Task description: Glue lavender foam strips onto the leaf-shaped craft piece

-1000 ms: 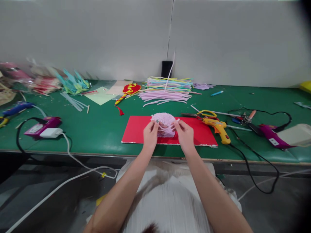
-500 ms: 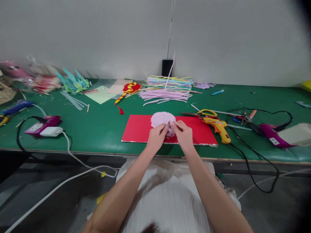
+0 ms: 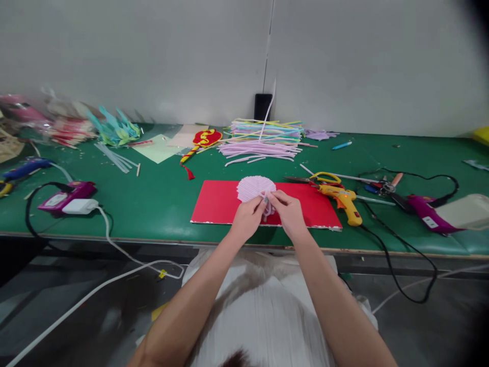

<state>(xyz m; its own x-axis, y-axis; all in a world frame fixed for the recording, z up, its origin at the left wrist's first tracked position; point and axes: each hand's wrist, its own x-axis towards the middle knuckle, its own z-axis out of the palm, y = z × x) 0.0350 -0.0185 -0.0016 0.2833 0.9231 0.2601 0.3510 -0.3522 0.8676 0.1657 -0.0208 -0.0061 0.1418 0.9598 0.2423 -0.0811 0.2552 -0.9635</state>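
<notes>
A pale pink fan of pipe cleaners [image 3: 255, 187] stands over a red sheet [image 3: 217, 202] on the green table [image 3: 153, 204]. My left hand [image 3: 247, 218] and my right hand [image 3: 288, 213] meet at the fan's lower edge. Both hands have their fingers pinched closed on the fan's gathered stems. The stems themselves are mostly hidden behind my fingers.
A yellow glue gun [image 3: 343, 200] and yellow-handled scissors [image 3: 323, 179] lie right of the red sheet. A stack of coloured pipe cleaners [image 3: 263, 137] lies behind it. A purple glue gun [image 3: 66, 194] with a white plug sits at left, another purple one [image 3: 428, 214] at right, cables trailing off the edge.
My hands moved from the fan's two sides to its base and now pinch close together. The fan's lower part has been drawn in.
</notes>
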